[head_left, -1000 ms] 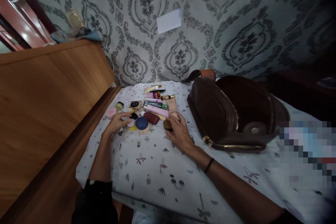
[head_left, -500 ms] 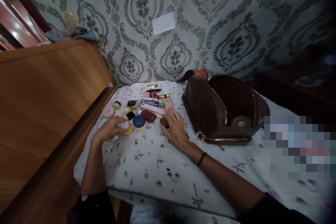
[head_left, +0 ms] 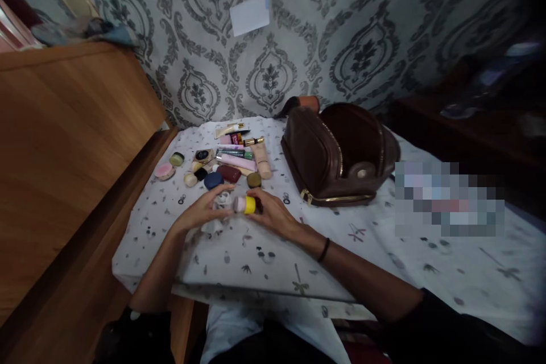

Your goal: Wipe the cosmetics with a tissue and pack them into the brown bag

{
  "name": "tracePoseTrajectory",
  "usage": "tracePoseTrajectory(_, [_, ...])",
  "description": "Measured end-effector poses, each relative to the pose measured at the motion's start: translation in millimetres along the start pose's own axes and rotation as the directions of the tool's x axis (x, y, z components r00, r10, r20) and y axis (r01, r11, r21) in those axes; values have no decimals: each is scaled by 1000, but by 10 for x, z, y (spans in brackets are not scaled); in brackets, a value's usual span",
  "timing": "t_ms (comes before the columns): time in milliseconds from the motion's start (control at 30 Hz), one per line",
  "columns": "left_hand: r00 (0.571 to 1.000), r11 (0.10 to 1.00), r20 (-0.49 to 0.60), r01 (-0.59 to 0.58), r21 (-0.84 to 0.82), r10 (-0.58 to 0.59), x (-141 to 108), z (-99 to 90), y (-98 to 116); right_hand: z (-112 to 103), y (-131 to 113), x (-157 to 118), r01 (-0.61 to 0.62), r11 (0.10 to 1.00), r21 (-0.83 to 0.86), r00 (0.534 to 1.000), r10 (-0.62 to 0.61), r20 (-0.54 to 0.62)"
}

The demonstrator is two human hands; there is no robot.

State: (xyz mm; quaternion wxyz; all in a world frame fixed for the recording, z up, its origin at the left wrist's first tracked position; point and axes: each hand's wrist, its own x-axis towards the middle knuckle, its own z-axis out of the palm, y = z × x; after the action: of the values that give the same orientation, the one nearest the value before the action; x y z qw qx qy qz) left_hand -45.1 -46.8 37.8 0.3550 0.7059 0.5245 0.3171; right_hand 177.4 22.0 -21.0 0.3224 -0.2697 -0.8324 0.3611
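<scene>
while the fingers of the right hand [head_left: 275, 216] are bent and partly closed, they hold the small jar [head_left: 249, 205] by its yellow end, over the patterned cloth [head_left: 273, 267]. the fingers of the left hand [head_left: 198, 211] are spread only as wide as the clear plastic thing [head_left: 222, 201], which they hold between them and the thumb, and its shape is not easy to tell. the pale end of the small jar points to this plastic; i cannot tell if they touch. just beyond the hands lie the blue-lidded jar [head_left: 213, 180], the dark gold lid [head_left: 253, 180] and the dark red packet [head_left: 229, 173]. farther are the pink tube [head_left: 238, 162] and the beige tube [head_left: 261, 162]. at the right stands the open brown bag [head_left: 313, 153], near the patterned wall [head_left: 273, 68].
</scene>
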Motion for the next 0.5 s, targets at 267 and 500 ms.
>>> tracePoseTrajectory(267, [957, 992, -288, 74, 98, -42, 89, 173, -114, -30, -2, 3, 29, 994, -109, 999, -26, 21])
tracePoseTrajectory(500, [968, 925, -109, -177, 336, 225, 54, 433, -143, -28, 73, -6, 67, 995, -69, 998, -67, 0])
